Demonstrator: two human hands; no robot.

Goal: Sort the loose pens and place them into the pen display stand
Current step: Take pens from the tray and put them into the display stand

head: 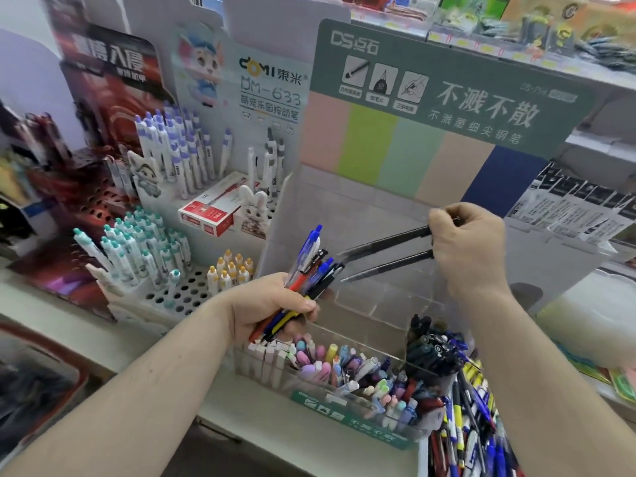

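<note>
My left hand grips a bundle of pens, blue, black and red, fanned upward in front of the clear pen display stand. My right hand pinches two black pens by their ends, tips pointing left over the stand's empty upper tiers. The stand's front compartments hold pastel pens and dark pens. A heap of loose pens lies at the bottom right.
A white perforated stand with teal, yellow and purple capped pens is to the left, with a red box on it. A green backboard rises behind the clear stand. Shelves with packaged goods are to the right.
</note>
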